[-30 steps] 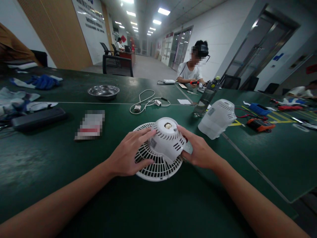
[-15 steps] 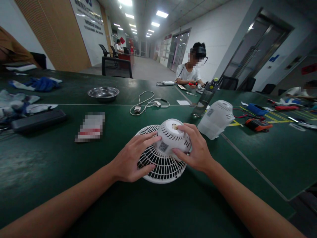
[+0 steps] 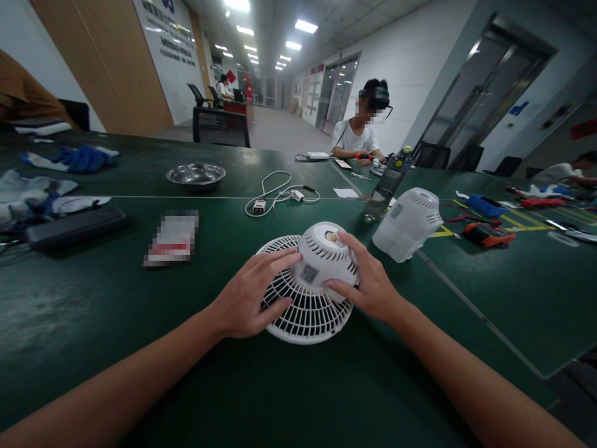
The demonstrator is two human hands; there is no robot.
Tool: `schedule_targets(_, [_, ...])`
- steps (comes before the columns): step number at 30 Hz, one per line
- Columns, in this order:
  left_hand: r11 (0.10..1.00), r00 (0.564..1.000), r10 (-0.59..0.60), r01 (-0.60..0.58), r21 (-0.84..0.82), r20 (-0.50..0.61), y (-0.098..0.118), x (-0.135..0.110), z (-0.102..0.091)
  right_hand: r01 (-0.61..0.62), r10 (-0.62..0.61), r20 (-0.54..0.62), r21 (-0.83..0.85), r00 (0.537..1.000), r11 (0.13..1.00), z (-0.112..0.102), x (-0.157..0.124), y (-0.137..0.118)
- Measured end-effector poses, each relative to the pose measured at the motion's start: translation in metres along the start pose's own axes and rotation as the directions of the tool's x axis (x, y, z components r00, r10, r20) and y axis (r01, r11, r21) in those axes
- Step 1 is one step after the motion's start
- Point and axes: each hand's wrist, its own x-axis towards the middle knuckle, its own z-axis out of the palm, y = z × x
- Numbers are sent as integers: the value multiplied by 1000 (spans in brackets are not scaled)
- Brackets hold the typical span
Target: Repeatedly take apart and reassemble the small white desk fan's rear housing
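A white fan lies face down on the green table (image 3: 280, 386), its round grille (image 3: 303, 314) flat on the surface and its domed motor housing (image 3: 321, 258) pointing up. My left hand (image 3: 249, 302) rests on the grille's left side, fingers stretched toward the housing. My right hand (image 3: 368, 280) is wrapped round the right side of the housing, thumb in front and fingers over the top. A second white fan housing (image 3: 408, 224) lies tipped on its side just to the right.
A clear bottle (image 3: 385, 190), a white cable (image 3: 280, 193), a steel bowl (image 3: 196, 175), a dark case (image 3: 74, 227) and blue gloves (image 3: 81, 157) lie further back. Tools and a multimeter (image 3: 487, 234) sit at right. Another person (image 3: 361, 127) sits at the far side.
My right hand has shifted from the housing's lower right side up onto it, and the housing has turned: its label now faces me. My left hand has stayed on the grille.
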Motion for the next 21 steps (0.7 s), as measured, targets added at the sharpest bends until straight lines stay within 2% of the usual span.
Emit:
schedule_targets(4, [999,999,-33,33,9,-32,1,2,2,21,-21,-23,9,1000,1000,2,-2,1])
schedule_targets(9, [987,986,-160,161,6,-52,9,7,-4,7,-6,-36,15,999,1000,5,-3,-1])
schedule_targets(13, [949,944,-314,316,3,-98,9,8,-9,-9,9,-38,2,999,1000,6,-5,3])
schedule_targets(16, [910,898,-413,412,-43,-151,1,6,-8,-62,62,13,1,998,998,2,-6,10])
schedule_targets(19, [873,868,-483,467,-140,-117,-7,5,-6,-146,142,107,34,984,989,-4,-4,15])
schedule_targets(21, [850,861,-504,483,-210,-64,-10,5,-5,-172,164,120,67,979,983,-6,-2,15])
